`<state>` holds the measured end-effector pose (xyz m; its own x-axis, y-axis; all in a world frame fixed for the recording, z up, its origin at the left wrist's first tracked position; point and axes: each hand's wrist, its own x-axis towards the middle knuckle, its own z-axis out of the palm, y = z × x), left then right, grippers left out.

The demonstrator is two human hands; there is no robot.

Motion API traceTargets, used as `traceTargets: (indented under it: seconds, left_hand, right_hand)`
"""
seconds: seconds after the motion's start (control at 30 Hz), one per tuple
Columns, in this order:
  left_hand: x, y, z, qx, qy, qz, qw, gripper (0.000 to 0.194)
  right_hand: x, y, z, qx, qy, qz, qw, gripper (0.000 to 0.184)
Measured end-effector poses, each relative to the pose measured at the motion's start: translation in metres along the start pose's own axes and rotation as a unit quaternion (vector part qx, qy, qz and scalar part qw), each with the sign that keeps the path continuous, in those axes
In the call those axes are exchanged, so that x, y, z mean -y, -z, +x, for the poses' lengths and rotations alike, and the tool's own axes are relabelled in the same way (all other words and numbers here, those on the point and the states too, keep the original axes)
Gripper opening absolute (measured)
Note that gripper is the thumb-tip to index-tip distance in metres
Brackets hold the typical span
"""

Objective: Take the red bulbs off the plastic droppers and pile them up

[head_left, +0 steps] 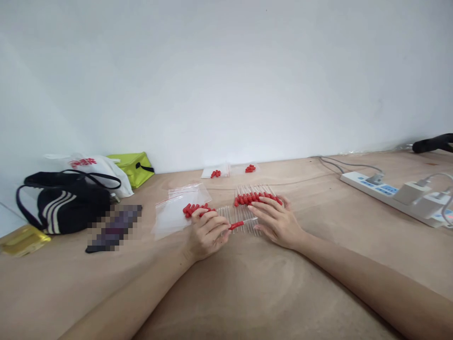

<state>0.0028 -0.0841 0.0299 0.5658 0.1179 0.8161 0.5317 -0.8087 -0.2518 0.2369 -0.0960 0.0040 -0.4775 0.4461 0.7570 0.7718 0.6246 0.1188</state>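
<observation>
Pale wood with faint, swirling grain forms the counter, its back edge meeting a smooth white wall. Room for moving lies between the two forearms and off to the right, as far as the long white power strip; on the left, a soft black bag with pale stripes bounds the space. The left hand has its grip pinched on a slim rod, red at one end and clear at the other, held low near the counter's middle. The right hand lies over a row of clear, thin rods with rounded red ends; whether its grip closes on any, I cannot tell. Flat, filmy plastic bags lie beyond the left hand.
</observation>
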Motion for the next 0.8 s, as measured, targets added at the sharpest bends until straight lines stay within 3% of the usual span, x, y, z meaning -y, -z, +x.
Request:
traceTargets:
  seconds: [0.17,0.43,0.5,0.8]
  left_hand:
    - [-0.002,0.0,0.001,0.017,-0.011,-0.012,1.0,0.009]
    - [-0.007,-0.013,-0.001,0.101,0.034,-0.063,0.992,0.014]
    - [-0.007,-0.015,-0.003,0.108,0.041,-0.074,0.991,0.009]
    - [-0.01,-0.012,-0.006,0.129,0.031,-0.06,0.989,0.019]
  right_hand:
    - [0.002,-0.005,0.001,-0.021,0.027,0.035,0.999,0.018]
    - [0.012,-0.006,0.004,-0.01,0.038,0.054,0.998,0.021]
    - [0.014,-0.005,0.006,-0.015,0.043,0.064,0.997,0.021]
    - [0.018,-0.001,0.008,-0.033,0.048,0.087,0.995,0.022]
